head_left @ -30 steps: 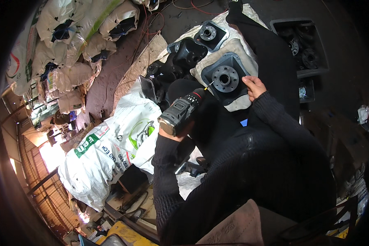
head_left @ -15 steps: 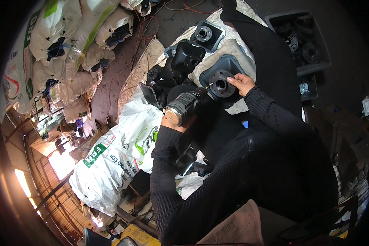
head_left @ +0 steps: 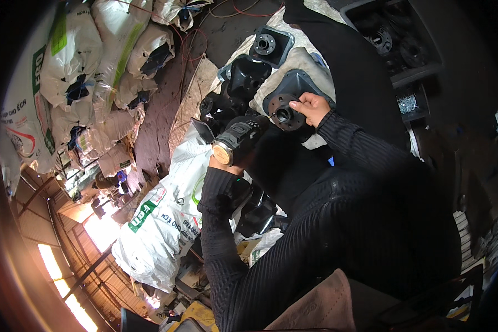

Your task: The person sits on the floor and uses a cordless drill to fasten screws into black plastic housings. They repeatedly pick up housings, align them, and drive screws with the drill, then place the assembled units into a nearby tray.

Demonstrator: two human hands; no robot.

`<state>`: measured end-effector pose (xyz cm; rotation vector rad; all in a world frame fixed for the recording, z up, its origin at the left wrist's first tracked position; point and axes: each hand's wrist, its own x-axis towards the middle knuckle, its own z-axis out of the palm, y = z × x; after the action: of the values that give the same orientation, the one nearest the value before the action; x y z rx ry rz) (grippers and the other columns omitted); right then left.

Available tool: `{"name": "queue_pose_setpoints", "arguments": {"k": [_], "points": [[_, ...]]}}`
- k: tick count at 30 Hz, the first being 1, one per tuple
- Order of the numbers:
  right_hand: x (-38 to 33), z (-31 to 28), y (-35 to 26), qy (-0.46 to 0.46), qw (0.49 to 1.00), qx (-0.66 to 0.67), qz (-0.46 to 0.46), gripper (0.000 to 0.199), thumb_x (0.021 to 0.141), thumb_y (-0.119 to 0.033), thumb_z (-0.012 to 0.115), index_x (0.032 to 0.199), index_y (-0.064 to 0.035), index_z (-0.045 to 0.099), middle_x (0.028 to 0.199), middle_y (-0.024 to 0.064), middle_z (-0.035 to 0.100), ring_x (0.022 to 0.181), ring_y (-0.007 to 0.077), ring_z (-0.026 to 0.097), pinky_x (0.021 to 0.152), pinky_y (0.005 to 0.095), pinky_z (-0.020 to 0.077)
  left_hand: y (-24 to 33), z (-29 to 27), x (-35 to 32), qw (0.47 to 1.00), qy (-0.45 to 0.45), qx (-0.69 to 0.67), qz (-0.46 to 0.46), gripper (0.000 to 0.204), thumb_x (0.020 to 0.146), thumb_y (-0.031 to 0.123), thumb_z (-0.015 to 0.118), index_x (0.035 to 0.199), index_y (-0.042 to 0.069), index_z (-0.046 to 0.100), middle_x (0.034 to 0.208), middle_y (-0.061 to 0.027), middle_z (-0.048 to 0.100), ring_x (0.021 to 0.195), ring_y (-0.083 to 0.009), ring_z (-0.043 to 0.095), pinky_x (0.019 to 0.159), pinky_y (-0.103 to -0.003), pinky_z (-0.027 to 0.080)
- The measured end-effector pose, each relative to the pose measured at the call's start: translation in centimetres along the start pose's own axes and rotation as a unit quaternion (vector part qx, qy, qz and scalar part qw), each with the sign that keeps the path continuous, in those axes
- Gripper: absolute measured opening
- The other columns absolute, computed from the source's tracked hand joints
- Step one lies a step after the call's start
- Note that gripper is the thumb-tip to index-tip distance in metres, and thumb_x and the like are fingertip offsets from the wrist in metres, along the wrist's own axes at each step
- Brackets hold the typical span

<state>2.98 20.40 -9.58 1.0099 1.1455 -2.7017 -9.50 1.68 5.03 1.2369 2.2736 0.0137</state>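
Both hands are busy: the left hand (head_left: 222, 164) is wrapped around the grip of a cordless drill (head_left: 239, 138), its nose pointing at the black flanged hub (head_left: 285, 115). Just right of that hub, the right hand (head_left: 312, 106) pinches its rim. White printed sacks (head_left: 166, 221) lie left of the drill.

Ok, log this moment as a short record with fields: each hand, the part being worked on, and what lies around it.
left hand: grips a cordless drill, its nose aimed at the part
right hand: fingers on the rim of a black flanged metal part
part support: rests on pale cloth over the person's lap
nearby parts: two more black flanged housings farther ahead
right side: dark crate holding similar parts
left side: white woven sacks on the floor
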Motion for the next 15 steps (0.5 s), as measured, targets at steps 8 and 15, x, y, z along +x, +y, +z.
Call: {"name": "queue_pose_setpoints", "arguments": {"k": [8,15], "points": [[0.2,0.2,0.2,0.003,1.0,0.003,-0.009,0.026,0.08,-0.023,0.068,0.075,-0.0053,0.05,0.05,-0.007,0.035,0.036,0.0026,0.025,0.033,0.0231,0.0185,2.5,-1.7,1.6,0.995,0.061,0.022,0.08,0.031,0.077,0.013,0.061,0.108,0.012,0.063,0.101,-0.006,0.064,0.092,-0.0218,0.061,0.081,-0.033,0.047],[-0.1,-0.1,0.1,-0.003,1.0,-0.025,-0.005,0.027,0.082,-0.027,0.066,0.073,-0.0075,0.049,0.049,-0.0075,0.033,0.036,0.0034,0.028,0.033,0.0215,0.0249,3.1,-1.9,2.0,0.988,0.032,0.119,0.088,0.032,0.074,0.014,0.054,0.106,0.009,0.057,0.096,-0.0108,0.06,0.091,-0.0257,0.059,0.08,-0.035,0.048]]}}
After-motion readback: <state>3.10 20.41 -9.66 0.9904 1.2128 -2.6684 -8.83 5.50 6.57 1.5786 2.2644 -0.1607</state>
